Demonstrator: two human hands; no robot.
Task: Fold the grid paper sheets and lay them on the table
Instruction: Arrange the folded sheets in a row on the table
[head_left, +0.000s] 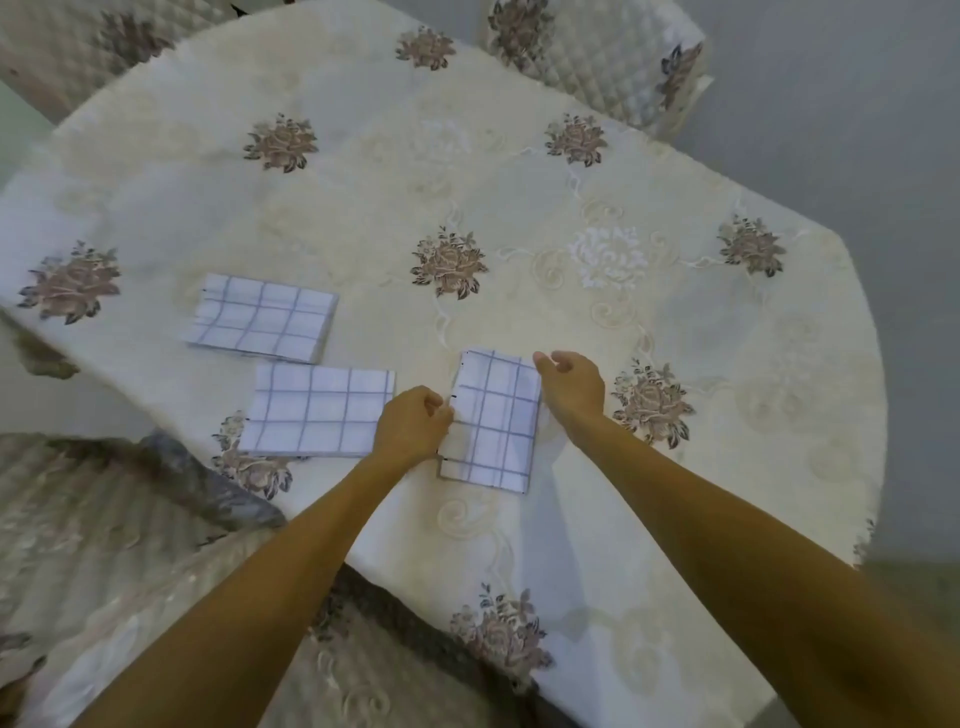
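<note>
Three folded grid sheets lie flat on the table, all in its near half, grid side up. Far sheet is on the left, long side running roughly across. Mid sheet lies just nearer and a bit right of it, close but not touching, same orientation, its near left corner over a flower print. Right sheet lies right of mid sheet, turned so its long side runs away from the person. Stacked layers show at its near left corner, and there are small dark marks along its left edge.

Left hand sits between mid sheet and right sheet and covers mid sheet's right edge. Its fingers are curled and the fingertips pinch right sheet's left edge about halfway along. Right hand is at right sheet's far right corner, thumb pointing toward the corner, fingers loosely curled. Cannot tell if it grips the paper, only touches it, or is just above it. Both forearms are bare and reach in from the near side.

Cloth is cream with brown flower prints and covers the whole table. Two chairs with quilted covers stand at the far side, left chair and right chair. Grey floor shows on the right
</note>
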